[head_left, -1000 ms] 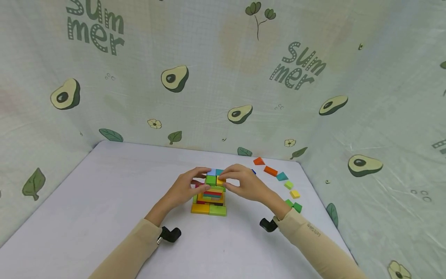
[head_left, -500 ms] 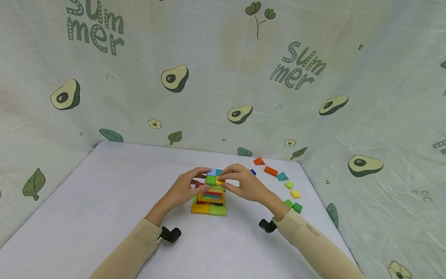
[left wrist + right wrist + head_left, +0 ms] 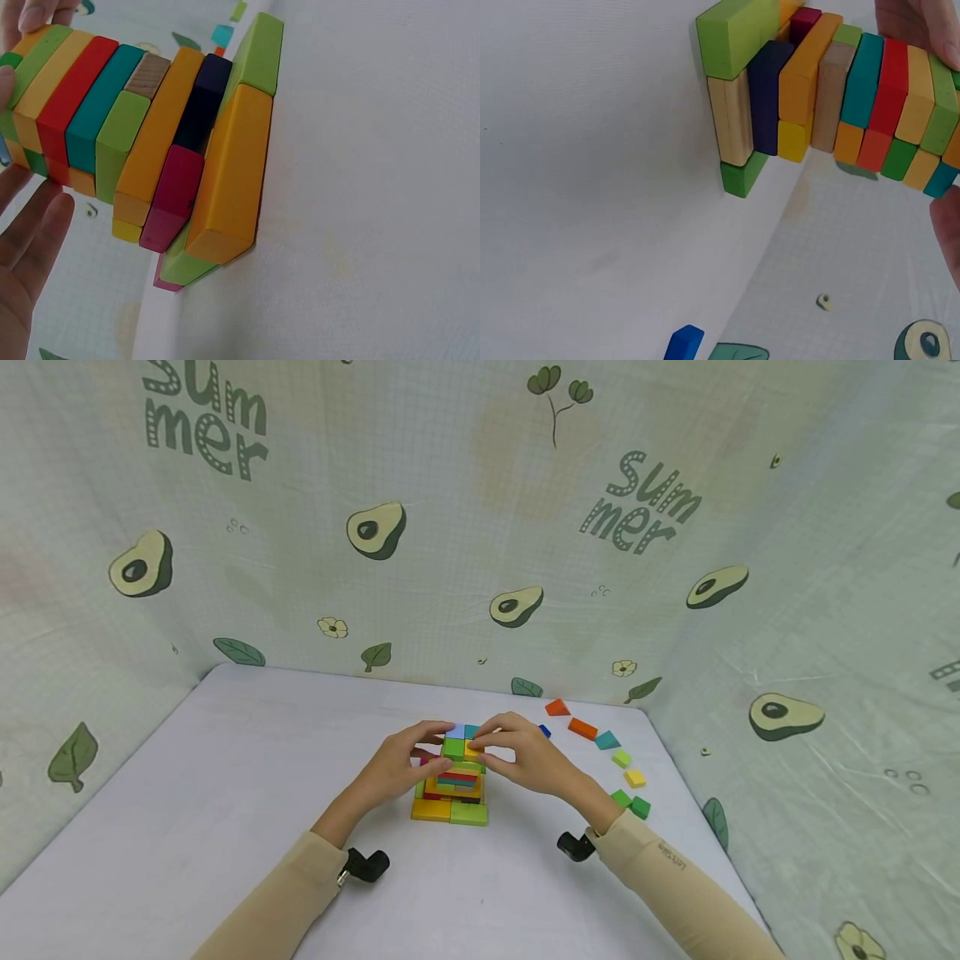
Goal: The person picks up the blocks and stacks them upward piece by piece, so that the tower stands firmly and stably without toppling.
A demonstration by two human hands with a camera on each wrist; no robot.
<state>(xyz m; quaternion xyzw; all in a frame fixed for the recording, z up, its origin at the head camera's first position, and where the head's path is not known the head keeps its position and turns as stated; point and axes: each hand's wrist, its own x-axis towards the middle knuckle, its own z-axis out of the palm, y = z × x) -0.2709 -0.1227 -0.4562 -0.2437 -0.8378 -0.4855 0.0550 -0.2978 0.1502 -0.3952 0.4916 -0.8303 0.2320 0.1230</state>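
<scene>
A layered tower of coloured wooden blocks (image 3: 455, 789) stands upright on the table between both hands. My left hand (image 3: 393, 766) holds its upper left side, the thumb in front and the fingers towards the back. Beside that thumb is a green block (image 3: 453, 748) on the top layer. At the top right, my right hand (image 3: 528, 758) pinches an orange block (image 3: 472, 751) with index finger and thumb. A light blue block (image 3: 455, 732) and a teal block (image 3: 471, 730) sit behind these. In the left wrist view, the teal layer (image 3: 105, 105) lies beneath the red layer (image 3: 75, 101).
Loose blocks lie along the table's right side: an orange-red triangle (image 3: 557, 707), an orange-red block (image 3: 582, 727), a teal triangle (image 3: 607, 740), a yellow block (image 3: 635, 778) and green pieces (image 3: 640, 807). A blue block (image 3: 684, 343) lies behind the right hand. A patterned cloth (image 3: 442, 568) hangs around the table.
</scene>
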